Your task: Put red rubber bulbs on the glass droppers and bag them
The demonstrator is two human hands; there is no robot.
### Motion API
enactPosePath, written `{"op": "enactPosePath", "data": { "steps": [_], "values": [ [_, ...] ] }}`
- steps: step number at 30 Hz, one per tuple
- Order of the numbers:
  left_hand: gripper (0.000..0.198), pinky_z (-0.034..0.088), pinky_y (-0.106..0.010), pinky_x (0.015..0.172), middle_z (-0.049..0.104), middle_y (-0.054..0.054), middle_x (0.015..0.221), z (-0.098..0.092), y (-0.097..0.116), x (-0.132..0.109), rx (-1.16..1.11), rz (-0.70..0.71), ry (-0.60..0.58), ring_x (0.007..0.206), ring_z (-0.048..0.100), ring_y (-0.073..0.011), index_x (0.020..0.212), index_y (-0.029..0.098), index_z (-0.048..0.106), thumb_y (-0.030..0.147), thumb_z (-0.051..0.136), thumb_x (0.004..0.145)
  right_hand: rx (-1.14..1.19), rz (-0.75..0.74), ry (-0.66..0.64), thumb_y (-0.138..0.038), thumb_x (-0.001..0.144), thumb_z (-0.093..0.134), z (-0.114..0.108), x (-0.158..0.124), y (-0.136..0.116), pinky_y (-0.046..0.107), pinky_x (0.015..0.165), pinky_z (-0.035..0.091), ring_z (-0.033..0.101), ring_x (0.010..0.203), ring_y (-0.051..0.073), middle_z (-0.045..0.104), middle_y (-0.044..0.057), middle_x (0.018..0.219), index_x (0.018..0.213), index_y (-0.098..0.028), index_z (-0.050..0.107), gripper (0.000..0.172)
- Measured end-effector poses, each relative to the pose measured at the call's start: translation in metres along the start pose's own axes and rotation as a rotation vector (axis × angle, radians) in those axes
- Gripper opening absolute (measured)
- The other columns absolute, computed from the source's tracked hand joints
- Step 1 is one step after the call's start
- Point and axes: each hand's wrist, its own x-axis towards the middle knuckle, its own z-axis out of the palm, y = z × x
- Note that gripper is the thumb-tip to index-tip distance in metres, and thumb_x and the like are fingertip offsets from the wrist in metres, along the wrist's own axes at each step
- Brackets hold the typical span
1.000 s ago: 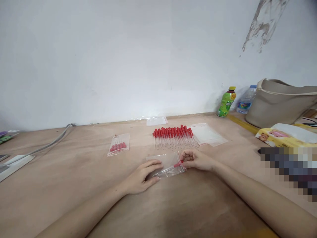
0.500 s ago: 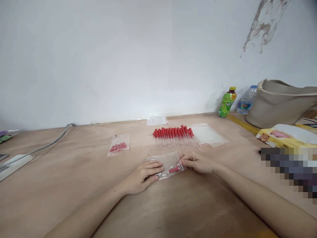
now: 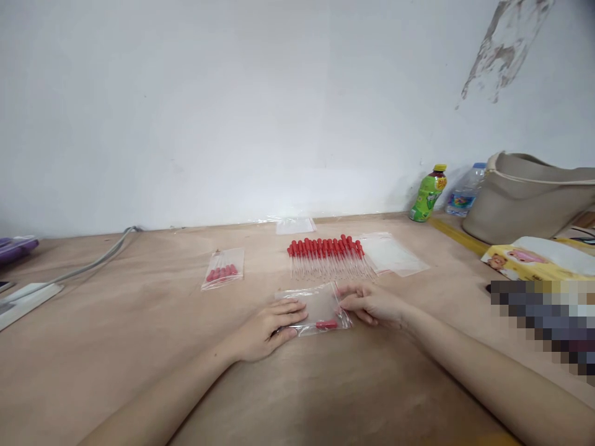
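Observation:
A clear zip-lock bag lies on the table with one dropper inside, its red bulb near the mouth on the right. My left hand rests flat over the bag's left end, fingers stretched out and hiding that part. At the bag's right edge is my right hand, thumb and index finger apart at the opening, with no object seen between them. Beyond the bag is a row of several red-bulbed droppers, tips towards me. Further left lies a second zip-lock bag containing several droppers.
Flat clear bags lie right of the dropper row, another by the wall. A green bottle, a water bottle, a beige bin and a yellow tissue pack stand right. A grey cable runs left.
The dropper's red bulb now lies flat inside the bag, lower and more level than before. My right hand's fingers have opened slightly; my left hand stays in place.

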Motion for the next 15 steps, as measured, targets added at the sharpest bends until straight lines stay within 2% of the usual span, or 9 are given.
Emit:
{"op": "enactPosePath", "data": {
  "steps": [2,5,8,10,12,15],
  "values": [
    [0.038,0.026,-0.038,0.103,0.038,-0.002,0.133,-0.001,0.000,0.000,0.011,0.007,-0.014,0.123,0.032,-0.0176,0.126,0.027,0.039,0.029,0.037,0.089,-0.180,-0.068,0.177,-0.034,0.066,0.059,-0.014,0.009,-0.002,0.018,0.033,0.026,0.038,0.034,0.005,0.060,-0.001,0.057,0.084,-0.016,0.059,0.026],
    [0.038,0.025,-0.039,0.103,0.037,-0.001,0.134,-0.001,0.001,-0.001,0.028,-0.001,-0.020,0.124,0.030,-0.0174,0.127,0.027,0.037,0.028,0.035,0.089,-0.548,-0.237,0.571,-0.032,0.068,0.057,-0.040,0.029,-0.010,0.022,0.050,0.039,0.052,0.054,0.012,0.061,0.001,0.061,0.072,-0.017,0.062,0.017],
    [0.038,0.025,-0.039,0.103,0.037,-0.001,0.134,-0.001,0.002,-0.001,0.026,-0.004,-0.011,0.124,0.031,-0.0173,0.127,0.028,0.037,0.028,0.035,0.089,-0.867,-0.193,0.864,-0.035,0.072,0.052,-0.064,0.051,-0.022,0.027,0.062,0.040,0.056,0.070,0.017,0.062,0.002,0.072,0.076,-0.022,0.065,0.019],
    [0.038,0.026,-0.040,0.103,0.037,0.000,0.133,0.000,0.001,-0.001,0.019,0.004,-0.002,0.123,0.032,-0.0177,0.127,0.029,0.037,0.028,0.036,0.089,-0.901,-0.164,0.938,-0.038,0.075,0.048,-0.075,0.067,-0.029,0.030,0.066,0.040,0.056,0.081,0.020,0.061,0.005,0.088,0.086,-0.023,0.065,0.025],
    [0.038,0.026,-0.040,0.103,0.037,0.000,0.133,0.000,0.001,0.000,0.016,0.013,0.000,0.123,0.032,-0.0180,0.127,0.029,0.037,0.028,0.036,0.089,-0.904,-0.148,0.955,-0.041,0.075,0.047,-0.082,0.081,-0.033,0.032,0.071,0.040,0.054,0.088,0.022,0.055,0.007,0.106,0.095,-0.023,0.063,0.031],
    [0.038,0.025,-0.040,0.103,0.037,0.000,0.133,-0.001,0.001,0.000,0.022,0.015,-0.006,0.123,0.032,-0.0181,0.127,0.028,0.037,0.028,0.036,0.089,-0.897,-0.135,0.929,-0.041,0.074,0.049,-0.085,0.098,-0.034,0.033,0.076,0.039,0.052,0.094,0.023,0.050,0.009,0.113,0.093,-0.021,0.065,0.031]
  ]
}}
